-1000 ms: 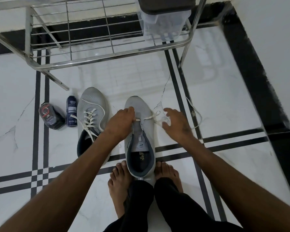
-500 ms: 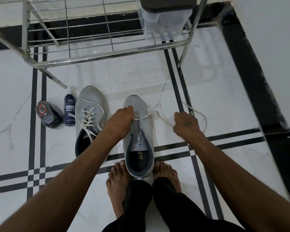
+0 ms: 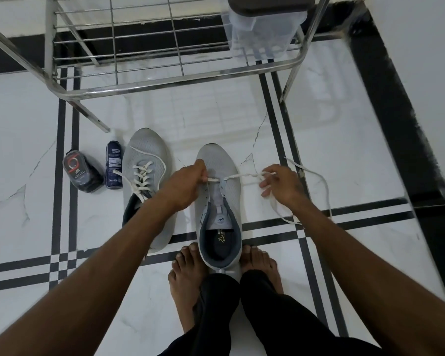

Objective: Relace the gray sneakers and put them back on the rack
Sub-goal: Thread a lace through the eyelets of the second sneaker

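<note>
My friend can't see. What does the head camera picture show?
Two hands, left hand and right hand, thread a white lace through a gray sneaker on the floor. Its laced twin lies alongside, below a metal rack.

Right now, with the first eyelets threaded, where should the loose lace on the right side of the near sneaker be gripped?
Pinch the white lace just outside the right eyelet, coming from the right as the right hand does: that stretch runs taut and raised off the sneaker, while its tail lies slack on the floor.
</note>
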A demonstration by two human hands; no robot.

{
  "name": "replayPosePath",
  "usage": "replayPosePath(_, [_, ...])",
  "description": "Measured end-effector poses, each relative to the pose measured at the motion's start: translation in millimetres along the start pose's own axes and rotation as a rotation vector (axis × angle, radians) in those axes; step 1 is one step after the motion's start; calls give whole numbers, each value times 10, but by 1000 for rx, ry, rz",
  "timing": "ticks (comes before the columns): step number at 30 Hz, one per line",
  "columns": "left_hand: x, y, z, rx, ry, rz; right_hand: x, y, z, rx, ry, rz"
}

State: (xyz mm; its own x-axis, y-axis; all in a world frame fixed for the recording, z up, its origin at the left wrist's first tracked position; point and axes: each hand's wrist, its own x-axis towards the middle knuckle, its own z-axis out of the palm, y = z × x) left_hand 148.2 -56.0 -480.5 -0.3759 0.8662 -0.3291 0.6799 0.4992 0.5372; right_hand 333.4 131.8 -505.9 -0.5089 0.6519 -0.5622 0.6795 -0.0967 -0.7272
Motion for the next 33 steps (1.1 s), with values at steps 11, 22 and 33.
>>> replayPosePath(11, [-23, -141, -111, -259, -20, -25, -109, -23, 13, 35, -109, 21])
replayPosePath(22, [-19, -58, -115, -135, 87, 67, -203, -378, 217, -196, -253, -338])
replayPosePath(33, [-1, 6, -96, -113, 8, -15, -69, -371, 390, -294, -179, -245])
